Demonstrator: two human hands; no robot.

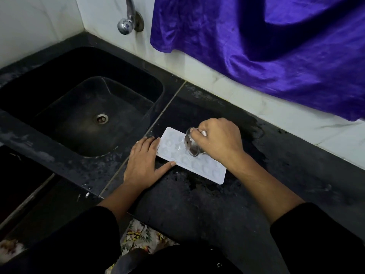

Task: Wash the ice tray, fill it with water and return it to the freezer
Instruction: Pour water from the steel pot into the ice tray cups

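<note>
- Closest to me, the person's two black sleeves, left point(79, 234) and right point(316, 234), are reaching forward over the edge of the dark counter point(217, 204). A leaf-patterned cloth point(142, 236) is showing between them, low down.
- Far left, the black sink point(118, 66) is sitting sunk into the counter, with its metal drain point(102, 118) in the middle of the floor.
- Above the sink's back corner, a chrome tap point(128, 16) is sticking out of the white tiled wall point(237, 86).
- The left hand point(146, 161) is lying flat just right of the sink. Its fingers are straight and spread, the fingertips are pressing on the left end of the ice tray point(197, 165) and the thumb is running along the tray's near edge; it is gripping nothing.
- The white ice tray is lying flat on the counter, well to the right of the sink, slanting from far left to near right with its rows of hollows facing up.
- A small clear glass point(191, 144) is hanging tipped on its side over the middle of the tray. I cannot tell whether water is coming out.
- The right hand point(219, 139) is holding that glass from above, fingers curled round it.
- Far right, a purple cloth point(256, 46) is hanging down over the wall.
</note>
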